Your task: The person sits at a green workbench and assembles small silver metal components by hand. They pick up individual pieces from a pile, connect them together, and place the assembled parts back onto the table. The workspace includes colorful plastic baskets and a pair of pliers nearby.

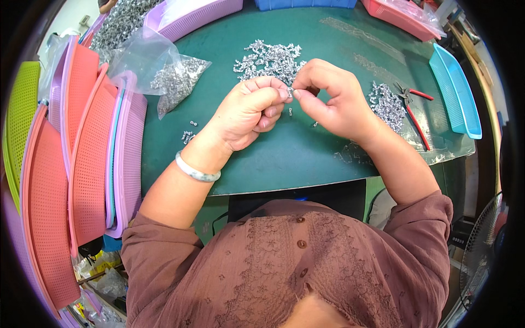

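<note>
Brown buttoned shirt (pixel 273 257) fabric fills the space nearest the camera, and from its sleeves both forearms reach forward over the green bench (pixel 284 158), angled inward. The left hand (pixel 251 106), with a pale bangle (pixel 195 169) at its wrist, is curled into a loose fist, thumb and forefinger pinched on a small metal piece (pixel 290 92). The right hand (pixel 333 101) bends in from the other side, thumb and forefinger tips nearly together at the piece; whether they grip it too cannot be told. The piece sits between both sets of fingertips, just nearer the wearer than a heap of similar parts (pixel 269 59).
</note>
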Demonstrator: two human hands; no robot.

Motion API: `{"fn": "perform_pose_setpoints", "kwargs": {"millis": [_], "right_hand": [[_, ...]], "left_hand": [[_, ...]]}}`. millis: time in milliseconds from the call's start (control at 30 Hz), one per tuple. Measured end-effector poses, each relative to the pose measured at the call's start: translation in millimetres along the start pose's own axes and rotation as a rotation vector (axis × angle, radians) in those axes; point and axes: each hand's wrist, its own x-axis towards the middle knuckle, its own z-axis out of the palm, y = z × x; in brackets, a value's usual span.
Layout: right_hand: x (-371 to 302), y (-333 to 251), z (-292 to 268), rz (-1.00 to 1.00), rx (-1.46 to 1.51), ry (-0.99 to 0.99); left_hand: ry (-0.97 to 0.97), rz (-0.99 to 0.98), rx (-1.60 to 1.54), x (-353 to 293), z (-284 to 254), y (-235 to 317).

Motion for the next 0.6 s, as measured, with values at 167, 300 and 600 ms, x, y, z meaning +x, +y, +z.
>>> {"fn": "perform_pose_setpoints", "kwargs": {"millis": [167,300,600], "right_hand": [[-3.1,-1.9,-2.8,0.523,0.394,-0.085],[-2.2,2.1,1.0,0.020,-0.025,0.013],[-3.9,1.1,2.1,0.136,0.072,0.020]], "left_hand": [[0.052,0.025,0.036,0.5,3.4,-3.7],[0.043,0.011,0.030,1.7,1.8,-2.6],[0.052,0.032,0.007,1.7,2.7,-4.8]]}}
